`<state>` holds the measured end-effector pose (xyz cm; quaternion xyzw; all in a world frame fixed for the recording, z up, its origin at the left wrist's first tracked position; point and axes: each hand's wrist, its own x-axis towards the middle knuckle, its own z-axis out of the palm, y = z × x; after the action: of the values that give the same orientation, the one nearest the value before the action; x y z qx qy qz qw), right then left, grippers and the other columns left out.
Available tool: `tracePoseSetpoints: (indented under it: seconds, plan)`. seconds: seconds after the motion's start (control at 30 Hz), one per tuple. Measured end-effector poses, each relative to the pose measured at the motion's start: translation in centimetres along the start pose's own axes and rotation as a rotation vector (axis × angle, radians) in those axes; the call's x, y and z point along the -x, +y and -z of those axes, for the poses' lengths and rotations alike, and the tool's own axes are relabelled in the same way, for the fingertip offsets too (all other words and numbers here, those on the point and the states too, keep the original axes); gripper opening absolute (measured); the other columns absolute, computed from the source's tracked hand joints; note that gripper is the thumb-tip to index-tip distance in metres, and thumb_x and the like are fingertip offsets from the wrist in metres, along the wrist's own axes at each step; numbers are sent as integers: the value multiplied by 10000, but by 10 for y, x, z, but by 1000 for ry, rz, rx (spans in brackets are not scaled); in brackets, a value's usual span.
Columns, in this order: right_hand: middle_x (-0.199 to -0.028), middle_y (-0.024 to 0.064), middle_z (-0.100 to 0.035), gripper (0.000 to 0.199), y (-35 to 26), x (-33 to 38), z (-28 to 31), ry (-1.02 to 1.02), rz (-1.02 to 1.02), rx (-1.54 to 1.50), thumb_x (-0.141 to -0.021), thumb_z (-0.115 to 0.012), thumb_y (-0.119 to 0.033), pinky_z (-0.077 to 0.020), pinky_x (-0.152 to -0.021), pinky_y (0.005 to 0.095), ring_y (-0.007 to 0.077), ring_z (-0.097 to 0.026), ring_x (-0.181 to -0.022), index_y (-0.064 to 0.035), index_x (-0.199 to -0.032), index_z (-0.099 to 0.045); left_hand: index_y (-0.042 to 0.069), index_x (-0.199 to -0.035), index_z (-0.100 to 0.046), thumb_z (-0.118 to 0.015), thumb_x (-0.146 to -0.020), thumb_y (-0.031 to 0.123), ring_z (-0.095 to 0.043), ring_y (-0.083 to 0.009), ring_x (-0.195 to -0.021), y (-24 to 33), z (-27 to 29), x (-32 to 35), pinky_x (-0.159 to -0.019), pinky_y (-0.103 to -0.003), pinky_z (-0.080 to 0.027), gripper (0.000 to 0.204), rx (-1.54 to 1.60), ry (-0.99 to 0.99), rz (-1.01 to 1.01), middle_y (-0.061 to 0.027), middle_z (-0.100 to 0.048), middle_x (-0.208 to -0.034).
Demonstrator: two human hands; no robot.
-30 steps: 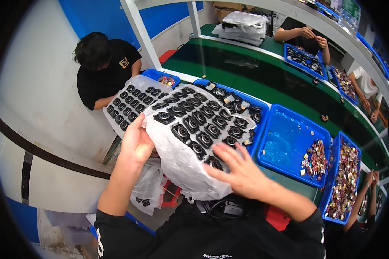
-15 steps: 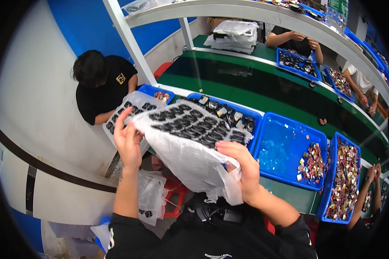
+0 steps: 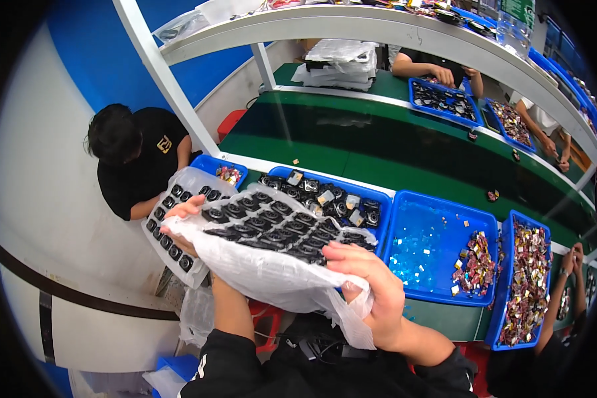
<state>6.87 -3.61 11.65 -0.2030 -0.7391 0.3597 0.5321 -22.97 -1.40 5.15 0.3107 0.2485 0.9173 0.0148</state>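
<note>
Both my hands hold up a whitish translucent plastic tray (image 3: 272, 229) with rows of black parts, each with a round lens-like face. Thin white wrapping (image 3: 272, 275) hangs along its near side. My left hand (image 3: 184, 212) is closed on the left corner, its palm partly hidden behind the plastic. At the right end, my right hand (image 3: 373, 288) grips the edge, thumb under the wrapping and fingers over the top. The tray tilts above the near side of a blue bin (image 3: 386, 199) of loose black parts.
To the left, a person in black (image 3: 142, 156) bends over a similar filled tray (image 3: 172, 229). Blue bins (image 3: 411, 292) with small colourful pieces stand on the right. A white shelf beam (image 3: 351, 26) crosses overhead. Beyond the green belt (image 3: 338, 139), other people work at bins.
The tray has turned flatter and dropped a little at its left end. My left hand has gone lower and further behind the plastic. The whole view has shifted slightly.
</note>
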Motion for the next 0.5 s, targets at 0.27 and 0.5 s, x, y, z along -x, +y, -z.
tracePoseSetpoints:
  seconds: [0.27,0.5]
  plan:
    - [-1035,152,-672,305,-2,1,7,63,122,142,-694,-682,48,-496,-874,424,315,-658,-966,3,-988,-616,42,-806,-462,-293,-981,539,-574,-272,-552,12,-13,-10,-593,-383,-542,554,126,-128,-42,-96,-485,-640]
    - [-1007,186,-663,246,1,-16,8,132,72,99,-736,-659,51,-522,-812,363,312,-661,-912,31,-976,-612,52,-769,-425,-348,-997,482,-500,-143,-522,25,-52,-1,-543,-266,-467,493,-319,-8,107,-33,-435,-603]
